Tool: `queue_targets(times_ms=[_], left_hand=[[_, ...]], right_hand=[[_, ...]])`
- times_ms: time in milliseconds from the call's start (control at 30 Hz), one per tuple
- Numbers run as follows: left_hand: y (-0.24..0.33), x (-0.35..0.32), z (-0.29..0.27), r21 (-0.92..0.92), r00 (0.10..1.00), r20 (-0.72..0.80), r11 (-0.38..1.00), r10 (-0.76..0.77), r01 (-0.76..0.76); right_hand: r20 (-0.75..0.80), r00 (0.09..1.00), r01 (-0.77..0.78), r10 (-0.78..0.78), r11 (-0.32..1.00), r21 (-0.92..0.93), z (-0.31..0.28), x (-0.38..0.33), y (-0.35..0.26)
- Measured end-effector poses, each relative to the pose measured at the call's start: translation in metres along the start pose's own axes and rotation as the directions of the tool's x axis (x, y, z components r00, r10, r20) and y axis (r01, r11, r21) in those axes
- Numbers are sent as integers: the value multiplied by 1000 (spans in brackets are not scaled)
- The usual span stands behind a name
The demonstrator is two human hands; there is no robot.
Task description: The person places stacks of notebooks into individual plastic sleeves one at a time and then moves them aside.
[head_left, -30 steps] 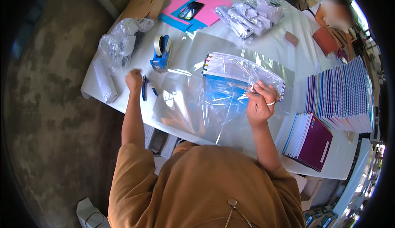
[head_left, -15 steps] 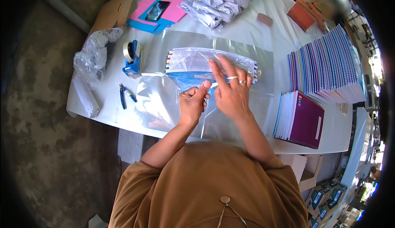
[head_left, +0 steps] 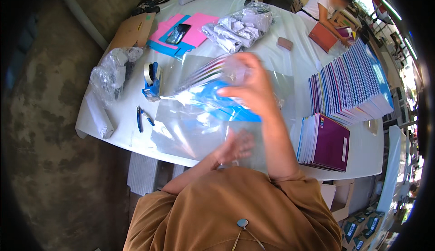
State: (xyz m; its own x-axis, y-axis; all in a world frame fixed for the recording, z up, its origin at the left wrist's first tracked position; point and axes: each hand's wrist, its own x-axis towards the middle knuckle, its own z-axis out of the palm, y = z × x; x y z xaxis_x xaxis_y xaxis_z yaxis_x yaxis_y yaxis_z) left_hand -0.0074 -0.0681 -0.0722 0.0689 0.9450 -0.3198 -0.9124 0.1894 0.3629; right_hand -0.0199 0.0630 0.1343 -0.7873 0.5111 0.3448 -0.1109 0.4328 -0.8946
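Note:
My right hand [head_left: 251,86] grips a plastic-wrapped bundle of notebooks [head_left: 231,104] by its right end, thumb on the near side and fingers over the top. The bundle has a blue cover and spiral edges, and it is tilted above a clear plastic sheet [head_left: 176,138]. Close to the table's front edge, my left hand [head_left: 236,146] is apart from the bundle, blurred, with its fingers spread and nothing in them. To the left stand a blue tape dispenser [head_left: 153,82] and a pair of cutters [head_left: 139,119].
Spiral notebooks [head_left: 349,86] stand in a long row at right, with purple-covered notebooks [head_left: 330,142] nearer. Behind lie a bag of crumpled paper [head_left: 238,31], a phone [head_left: 178,33] on pink and blue sheets, and a brown block [head_left: 285,43]. Crumpled plastic [head_left: 108,76] sits left. Another person [head_left: 317,9] works far right.
My right hand has taken hold of the bundle's right end and tilted it up. My left hand has drawn back toward me and opened. The view has shifted, showing more of the table's far side.

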Motion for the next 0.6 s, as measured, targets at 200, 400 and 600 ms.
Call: queue_targets(times_ms=[200,400,600], left_hand=[[122,-48,-7,108,481,-148,498,864,-861],[147,-56,69,868,338,57,121,939,-482],[194,-44,107,912,247,352,-272,903,-307]], right_hand=[[-238,971,39,29,961,275,-90,-66,89],[-207,964,200,-168,969,147,-53,-41,82],[-256,959,146,-121,986,81,-39,17,37]])
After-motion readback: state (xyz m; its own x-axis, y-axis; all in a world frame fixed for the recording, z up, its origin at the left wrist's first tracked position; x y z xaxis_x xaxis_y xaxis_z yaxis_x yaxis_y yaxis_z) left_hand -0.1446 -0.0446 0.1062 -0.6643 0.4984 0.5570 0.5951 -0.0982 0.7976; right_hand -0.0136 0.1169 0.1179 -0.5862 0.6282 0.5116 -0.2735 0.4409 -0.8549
